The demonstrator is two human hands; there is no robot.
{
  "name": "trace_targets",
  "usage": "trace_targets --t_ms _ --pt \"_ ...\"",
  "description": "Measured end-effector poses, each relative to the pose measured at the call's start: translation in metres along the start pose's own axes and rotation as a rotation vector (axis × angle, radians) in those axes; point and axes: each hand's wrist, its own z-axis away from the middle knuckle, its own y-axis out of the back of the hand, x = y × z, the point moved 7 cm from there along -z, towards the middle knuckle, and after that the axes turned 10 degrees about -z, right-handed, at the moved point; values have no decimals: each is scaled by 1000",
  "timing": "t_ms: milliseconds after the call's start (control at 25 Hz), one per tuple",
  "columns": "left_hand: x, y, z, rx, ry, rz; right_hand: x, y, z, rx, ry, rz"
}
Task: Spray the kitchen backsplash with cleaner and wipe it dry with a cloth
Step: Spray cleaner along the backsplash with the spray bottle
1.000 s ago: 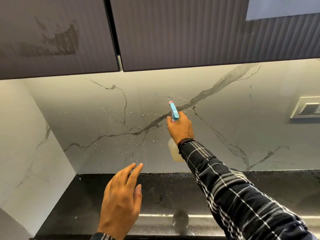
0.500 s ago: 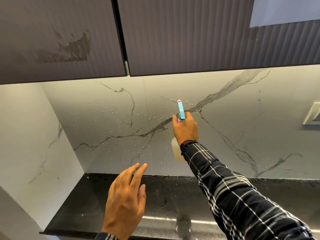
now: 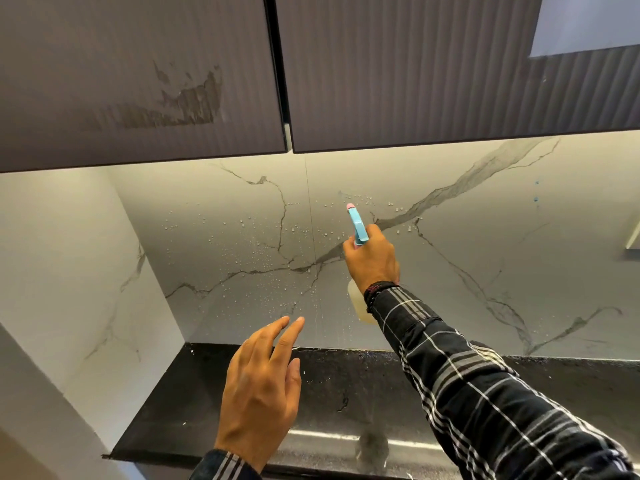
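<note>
The backsplash (image 3: 467, 271) is pale marble with grey veins, and small droplets speckle its middle and left part. My right hand (image 3: 372, 259) is shut on a spray bottle (image 3: 356, 227) with a blue head and pink nozzle tip, held upright close to the wall; its pale body shows below my wrist. My left hand (image 3: 261, 386) hovers over the black countertop (image 3: 346, 386), fingers apart and holding nothing. No cloth is in view.
Dark ribbed upper cabinets (image 3: 415, 71) hang low over the backsplash, the left door smeared. A white side wall (image 3: 69, 271) closes the left corner. A wall socket's edge (image 3: 633, 233) shows at far right.
The view has swung left and up, so the socket slid almost out of frame. My right hand has lifted the bottle slightly along the wall. My left hand stays over the counter.
</note>
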Motion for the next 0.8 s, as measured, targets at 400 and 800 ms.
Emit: trace_targets --t_ms 400,800 --pt "-8 5 -5 11 -4 -4 -15 -2 8 33 37 -89" --pt "-46 30 12 46 43 -35 -84 -95 30 -133 51 -152"
